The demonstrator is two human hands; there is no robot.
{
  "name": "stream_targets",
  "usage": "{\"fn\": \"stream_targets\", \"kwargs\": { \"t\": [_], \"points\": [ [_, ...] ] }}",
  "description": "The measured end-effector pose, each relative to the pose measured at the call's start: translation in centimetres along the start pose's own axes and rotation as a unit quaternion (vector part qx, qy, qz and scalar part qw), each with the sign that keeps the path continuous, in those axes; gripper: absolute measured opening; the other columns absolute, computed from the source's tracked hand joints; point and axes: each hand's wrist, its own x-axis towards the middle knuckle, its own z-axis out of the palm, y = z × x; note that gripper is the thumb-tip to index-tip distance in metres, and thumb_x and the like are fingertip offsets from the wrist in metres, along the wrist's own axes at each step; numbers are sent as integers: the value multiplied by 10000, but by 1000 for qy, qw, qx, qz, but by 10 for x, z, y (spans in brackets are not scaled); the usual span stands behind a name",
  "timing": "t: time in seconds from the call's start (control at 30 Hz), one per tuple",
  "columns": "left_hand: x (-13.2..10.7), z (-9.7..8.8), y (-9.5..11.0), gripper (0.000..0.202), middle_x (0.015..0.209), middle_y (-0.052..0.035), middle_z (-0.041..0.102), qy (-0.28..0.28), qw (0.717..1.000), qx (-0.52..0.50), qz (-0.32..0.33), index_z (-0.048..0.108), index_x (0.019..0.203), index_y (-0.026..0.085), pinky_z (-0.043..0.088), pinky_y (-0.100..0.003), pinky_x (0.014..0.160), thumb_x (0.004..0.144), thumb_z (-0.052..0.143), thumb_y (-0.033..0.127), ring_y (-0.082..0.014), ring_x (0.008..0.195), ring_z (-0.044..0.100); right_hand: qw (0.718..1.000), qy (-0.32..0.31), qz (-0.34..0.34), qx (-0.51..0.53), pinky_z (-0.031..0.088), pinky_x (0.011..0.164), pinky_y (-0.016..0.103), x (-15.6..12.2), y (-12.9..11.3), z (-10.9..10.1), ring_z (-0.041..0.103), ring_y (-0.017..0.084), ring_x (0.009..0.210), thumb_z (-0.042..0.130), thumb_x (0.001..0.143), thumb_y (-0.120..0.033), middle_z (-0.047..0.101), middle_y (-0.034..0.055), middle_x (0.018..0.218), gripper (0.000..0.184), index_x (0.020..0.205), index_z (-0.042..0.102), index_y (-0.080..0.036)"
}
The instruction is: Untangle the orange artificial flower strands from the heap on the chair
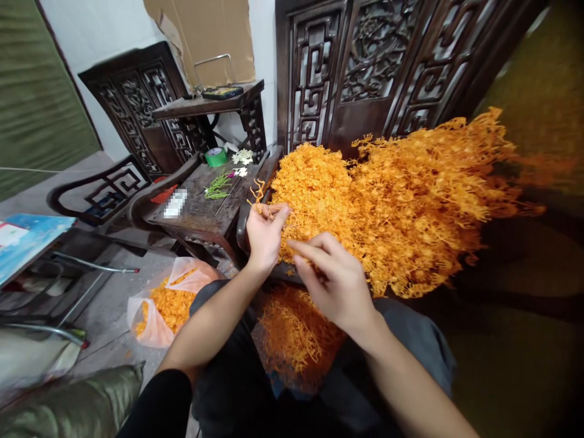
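A big heap of orange artificial sprigs (pixel 401 194) lies on a dark carved wooden seat in front of me. My left hand (pixel 264 234) pinches a thin orange sprig (pixel 260 198) at the heap's left edge, fingers closed on its stem. My right hand (pixel 335 280) reaches into the near side of the heap with fingers pressed together on orange strands. More orange sprigs (pixel 292 331) lie in my lap between my arms.
A clear plastic bag (pixel 157 325) with orange pieces sits on the floor at left. A small dark table (pixel 201 210) holds green stems, white flowers and a green tape roll (pixel 216 156). Carved wooden panels (pixel 365 67) and cardboard (pixel 205 36) stand behind.
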Motion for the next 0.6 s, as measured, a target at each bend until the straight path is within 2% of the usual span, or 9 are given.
{"fn": "stream_targets", "kwargs": {
  "t": [0.1, 0.2, 0.3, 0.37, 0.5, 0.6],
  "points": [
    [-8, 2, 2, 437, 877, -12, 734, -42, 999, 34, 8, 411, 806, 220, 530, -349, 932, 771, 846, 247, -161, 927, 729, 995, 65, 28, -75, 529, 692, 335, 3, 10, 3, 594, 170, 765, 635, 974, -194, 569, 41, 878, 277, 1238, 717, -215],
    [-15, 5, 3, 429, 895, -24, 741, -71, 997, 44, -4, 419, 789, 215, 541, -350, 902, 772, 847, 248, -163, 894, 729, 989, 77, 47, -115, 516, 703, 342, 3, 25, 8, 602, 179, 771, 617, 994, -249, 587, 52, 877, 188, 1125, 743, -197],
    [-16, 6, 5, 457, 864, -12, 739, -68, 997, 23, -24, 408, 783, 214, 538, -337, 894, 748, 863, 227, -147, 842, 723, 988, 41, 61, -136, 511, 725, 346, -1, 37, 12, 626, 188, 779, 612, 999, -272, 625, 64, 887, 150, 969, 722, -174],
    [-14, 5, 5, 479, 834, -8, 733, -70, 996, 12, -60, 399, 781, 214, 540, -319, 857, 723, 875, 212, -140, 795, 717, 987, 6, 68, -143, 508, 733, 344, -2, 42, 11, 637, 194, 785, 619, 992, -264, 634, 66, 889, 141, 931, 704, -170],
    [-11, 3, 6, 511, 856, -22, 725, -59, 988, 12, -143, 389, 800, 219, 516, -263, 652, 685, 887, 234, -169, 769, 713, 981, -51, 76, -174, 498, 720, 333, -2, 45, 4, 647, 201, 802, 628, 962, -203, 640, 73, 939, 83, 975, 705, -175],
    [-11, 3, 4, 510, 844, -18, 711, -57, 985, 15, -162, 387, 803, 223, 445, -217, 550, 674, 880, 250, -176, 760, 702, 969, -66, 63, -228, 471, 661, 322, -3, 48, 1, 635, 197, 777, 627, 951, -193, 641, 82, 991, 176, 1105, 712, -180]
  ]
}}
